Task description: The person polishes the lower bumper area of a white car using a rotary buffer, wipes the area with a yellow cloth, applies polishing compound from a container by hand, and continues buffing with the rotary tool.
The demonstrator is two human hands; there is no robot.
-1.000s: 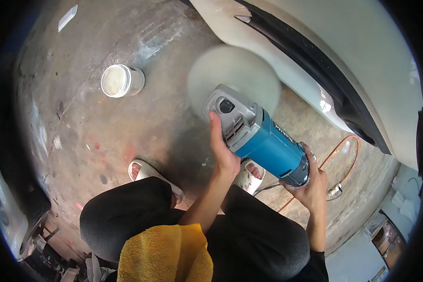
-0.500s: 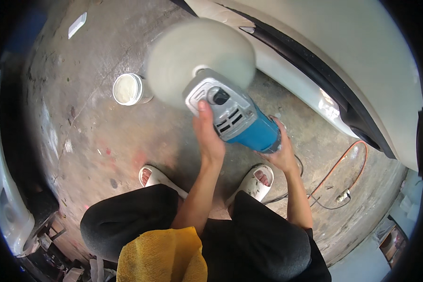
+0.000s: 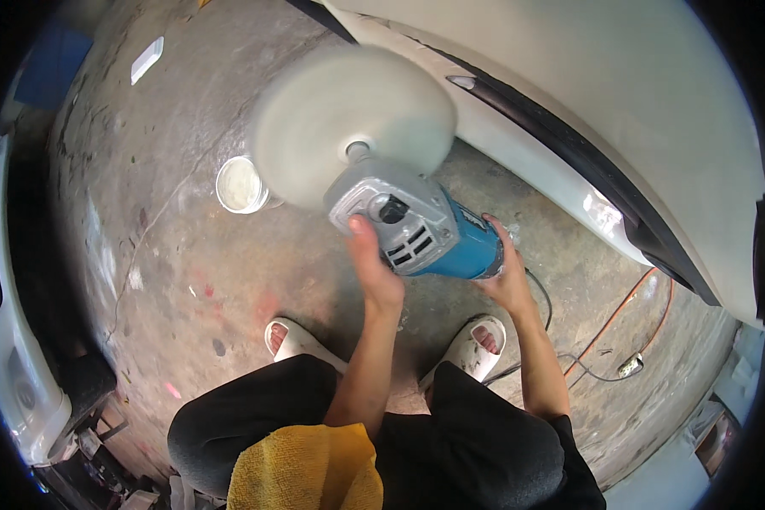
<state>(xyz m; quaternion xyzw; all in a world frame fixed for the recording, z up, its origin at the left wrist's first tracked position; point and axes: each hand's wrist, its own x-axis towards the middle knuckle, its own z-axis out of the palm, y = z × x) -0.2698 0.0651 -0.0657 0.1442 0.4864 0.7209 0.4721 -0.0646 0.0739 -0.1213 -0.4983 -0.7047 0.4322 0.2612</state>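
Under soft light, the pale disc [image 3: 331, 110] blurs (outer edges curve into black).

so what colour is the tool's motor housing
The motor housing is blue, best in the head view.

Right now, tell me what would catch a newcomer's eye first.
Probably the big pale disc, blurred at upper centre, on the blue power tool in both hands. Then the yellow cloth at the bottom edge, and the white tub on the floor, left of the disc.

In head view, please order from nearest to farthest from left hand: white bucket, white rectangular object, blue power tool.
1. Blue power tool: held in left hand.
2. White bucket: floor, hand's upper left.
3. White rectangular object: farther upper left.
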